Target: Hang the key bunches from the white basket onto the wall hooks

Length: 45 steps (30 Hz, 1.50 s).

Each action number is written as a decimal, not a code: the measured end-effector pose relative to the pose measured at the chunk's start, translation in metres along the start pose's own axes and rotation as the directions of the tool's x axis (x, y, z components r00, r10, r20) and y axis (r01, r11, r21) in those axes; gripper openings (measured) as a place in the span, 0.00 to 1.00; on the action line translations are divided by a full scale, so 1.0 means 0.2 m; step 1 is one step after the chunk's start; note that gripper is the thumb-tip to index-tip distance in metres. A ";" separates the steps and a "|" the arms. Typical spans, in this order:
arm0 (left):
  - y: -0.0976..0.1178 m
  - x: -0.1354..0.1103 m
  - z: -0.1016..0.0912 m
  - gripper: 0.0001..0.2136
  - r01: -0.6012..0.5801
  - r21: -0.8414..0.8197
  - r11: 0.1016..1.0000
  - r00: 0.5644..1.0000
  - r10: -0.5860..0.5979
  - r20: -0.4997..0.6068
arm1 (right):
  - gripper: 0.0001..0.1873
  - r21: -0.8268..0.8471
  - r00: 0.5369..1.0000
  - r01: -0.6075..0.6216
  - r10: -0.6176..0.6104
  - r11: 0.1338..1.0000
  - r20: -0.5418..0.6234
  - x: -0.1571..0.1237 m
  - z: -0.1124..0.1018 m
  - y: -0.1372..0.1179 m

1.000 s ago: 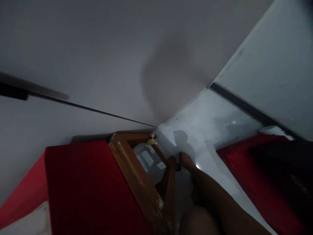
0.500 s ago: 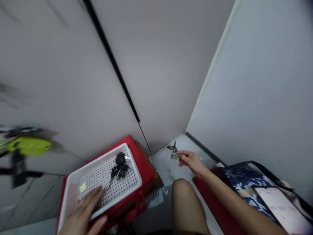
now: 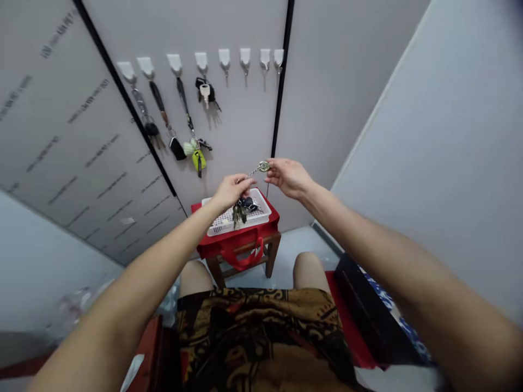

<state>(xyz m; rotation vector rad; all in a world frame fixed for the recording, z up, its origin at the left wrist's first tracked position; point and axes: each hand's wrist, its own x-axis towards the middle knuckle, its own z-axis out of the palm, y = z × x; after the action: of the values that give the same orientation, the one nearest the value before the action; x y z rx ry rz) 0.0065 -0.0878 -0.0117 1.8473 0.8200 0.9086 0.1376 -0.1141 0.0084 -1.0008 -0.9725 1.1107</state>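
Right hand (image 3: 288, 177) pinches a round, brassy disc (image 3: 263, 166) at frame centre; left hand (image 3: 232, 193), loosely curled, holds its linked chain (image 3: 254, 171) — slanting up rightward — while keys (image 3: 239, 214), probably metal, dangle straight down below.

Keys (image 3: 239, 214) hanging, round fob (image 3: 263, 166), slanting chain (image 3: 254, 172)

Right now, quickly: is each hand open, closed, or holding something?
Left hand: closed, holding a chain with keys hanging below.
Right hand: closed, pinching the round fob at the chain's end.
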 end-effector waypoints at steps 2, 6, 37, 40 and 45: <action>0.06 -0.05 -0.08 0.07 -0.027 -0.038 0.999 1.000 0.027 -0.006 | 0.05 -0.146 0.998 0.069 -0.069 0.987 0.006 -0.03 0.05 -0.02; 0.22 -0.05 -0.17 0.08 -0.084 -0.010 0.996 0.996 0.084 0.037 | 0.07 -0.432 0.934 0.343 -0.253 0.834 0.252 -0.07 0.15 -0.07; 0.34 0.79 -0.62 0.08 -0.162 0.204 0.966 0.899 0.229 -0.373 | 0.06 -0.146 0.895 0.445 -0.446 0.883 0.031 0.86 0.41 -0.36; 0.43 0.84 -0.59 0.10 -0.163 0.370 0.915 0.863 0.314 -0.396 | 0.06 -0.127 0.877 0.467 -0.477 0.875 -0.064 0.93 0.42 -0.45; 0.48 0.86 -0.53 0.12 -0.012 0.507 0.862 0.892 0.239 -0.385 | 0.04 -0.289 0.890 0.389 -0.438 0.875 -0.129 1.03 0.43 -0.46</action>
<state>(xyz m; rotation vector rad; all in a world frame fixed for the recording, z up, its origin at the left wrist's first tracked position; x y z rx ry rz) 0.0205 0.0617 0.1541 2.1895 1.3177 1.3253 0.1126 0.0861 0.1418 -1.0204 -1.1276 0.5267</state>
